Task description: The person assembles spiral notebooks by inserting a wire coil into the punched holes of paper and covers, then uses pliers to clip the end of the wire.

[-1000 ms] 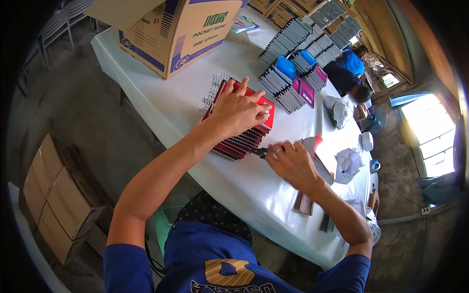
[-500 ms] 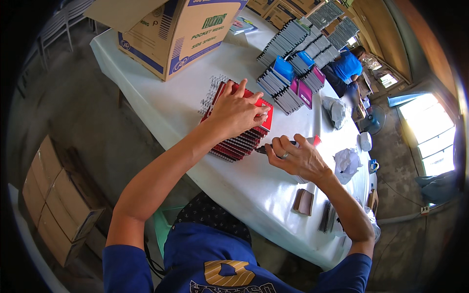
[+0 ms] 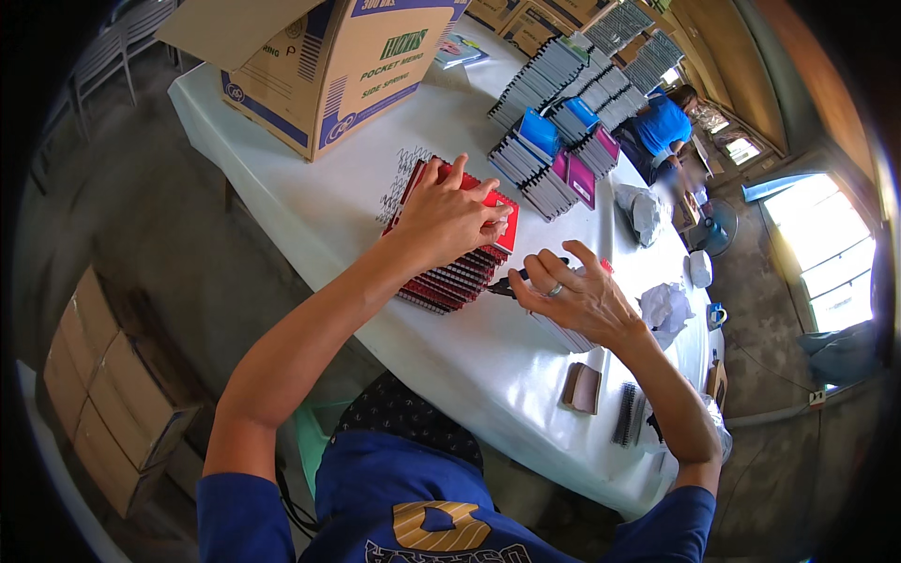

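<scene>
A stack of red spiral-bound notebooks (image 3: 452, 284) lies on the white-covered table, its coils facing me. My left hand (image 3: 443, 220) rests on the red top cover with fingers spread, steadying the stack. In my right hand (image 3: 587, 302) is a pair of dark pliers (image 3: 503, 285), the jaws at the stack's right end by the coil ends. My fingers wrap the handles, and the exact contact at the tip is too small to tell. Beneath the right hand another notebook stack (image 3: 563, 335) with white page edges is partly hidden. Loose wire pieces (image 3: 402, 188) lie beyond the red stack.
An open cardboard carton (image 3: 375, 80) stands at the far left. Notebook stacks (image 3: 549, 103) fill the far side. Crumpled plastic (image 3: 664, 310), a small brown box (image 3: 582, 388) and black coils (image 3: 627, 416) sit to the right. A person in blue (image 3: 664, 122) sits beyond the table.
My right hand has shifted slightly down, its index finger now lifted and more bent off the pliers. My left hand stays on the red stack. The whole view has shifted a little.
</scene>
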A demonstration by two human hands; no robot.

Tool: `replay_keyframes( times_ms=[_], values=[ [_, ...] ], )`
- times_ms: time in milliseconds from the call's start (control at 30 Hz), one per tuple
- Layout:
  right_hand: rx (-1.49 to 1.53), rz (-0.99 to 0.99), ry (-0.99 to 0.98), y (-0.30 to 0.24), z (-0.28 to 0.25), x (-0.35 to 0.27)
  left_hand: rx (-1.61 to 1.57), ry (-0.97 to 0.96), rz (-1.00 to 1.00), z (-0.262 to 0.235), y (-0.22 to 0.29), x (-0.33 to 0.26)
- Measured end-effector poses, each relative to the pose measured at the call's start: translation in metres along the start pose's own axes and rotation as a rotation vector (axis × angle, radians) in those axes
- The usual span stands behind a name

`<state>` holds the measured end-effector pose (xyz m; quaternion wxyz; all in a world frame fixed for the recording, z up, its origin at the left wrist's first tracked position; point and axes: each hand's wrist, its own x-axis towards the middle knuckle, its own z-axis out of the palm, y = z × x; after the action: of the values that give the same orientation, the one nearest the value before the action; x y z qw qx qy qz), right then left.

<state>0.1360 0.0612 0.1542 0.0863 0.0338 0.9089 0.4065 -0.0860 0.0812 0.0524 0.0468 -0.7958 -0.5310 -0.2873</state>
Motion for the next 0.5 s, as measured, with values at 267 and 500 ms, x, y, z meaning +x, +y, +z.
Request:
replay_keyframes(
  times_ms=[267,500],
  values=[
    [0.090,0.115,-0.092,-0.027,-0.003,0.002,-0.006,0.031,0.000,0.001,0.000,-0.002],
    [0.025,0.093,-0.017,-0.007,-0.020,0.007,-0.005,0.050,0.025,0.002,-0.001,-0.004]
  ],
)
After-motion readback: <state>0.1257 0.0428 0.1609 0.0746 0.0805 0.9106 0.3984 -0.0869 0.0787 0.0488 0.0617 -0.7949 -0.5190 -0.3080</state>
